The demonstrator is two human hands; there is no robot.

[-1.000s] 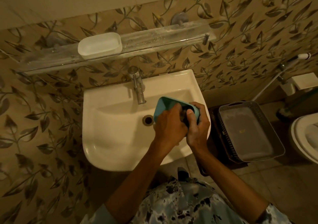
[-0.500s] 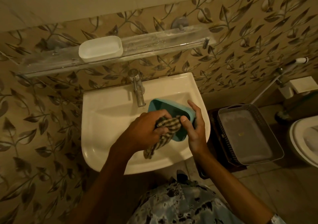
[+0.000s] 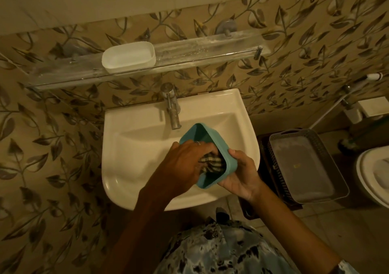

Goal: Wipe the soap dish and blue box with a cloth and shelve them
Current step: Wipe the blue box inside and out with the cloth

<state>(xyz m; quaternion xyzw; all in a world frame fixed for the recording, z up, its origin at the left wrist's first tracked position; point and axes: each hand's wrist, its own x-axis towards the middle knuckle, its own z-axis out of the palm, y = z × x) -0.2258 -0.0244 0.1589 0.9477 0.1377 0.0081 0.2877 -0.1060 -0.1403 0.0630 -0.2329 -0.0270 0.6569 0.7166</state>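
Note:
The blue box (image 3: 196, 135) is held open side up over the white sink (image 3: 130, 147). My right hand (image 3: 242, 175) grips its near right corner from outside. My left hand (image 3: 183, 162) reaches inside the box and presses a checked cloth (image 3: 211, 163) against its inner wall. Most of the cloth is hidden under my fingers. The white soap dish (image 3: 128, 56) sits on the clear glass shelf (image 3: 210, 48) above the tap, towards the shelf's left half.
A chrome tap (image 3: 172, 109) stands just behind the box. A grey plastic basket (image 3: 303, 168) sits on a dark stool right of the sink, and a toilet (image 3: 372, 179) is at the far right. Leaf-patterned tiles cover the wall.
The box has turned from tilted to open side up. My left hand pushed the cloth, which hung over the rim, down inside the box. My right hand shifted to the near corner.

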